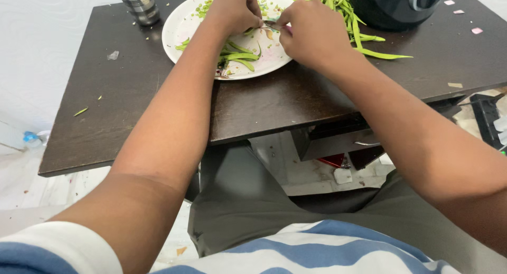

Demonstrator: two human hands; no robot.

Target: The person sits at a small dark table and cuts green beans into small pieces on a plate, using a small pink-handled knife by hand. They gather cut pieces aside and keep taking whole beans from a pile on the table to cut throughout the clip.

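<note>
Green bean (265, 27) pinched between left hand (232, 10) and right hand (311, 34), both clenched on it, above plate (182, 26). Grip best kept near tip (loose beans (364, 39) just beyond right hand); trimmings dropped below hands.

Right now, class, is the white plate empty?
No: the white plate holds green bean pieces, and both hands work above it.

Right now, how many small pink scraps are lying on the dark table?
3, all at the table's far right corner: one pink scrap nearest the back edge, one just below it, one closer still. The black pot may hide others.
</note>
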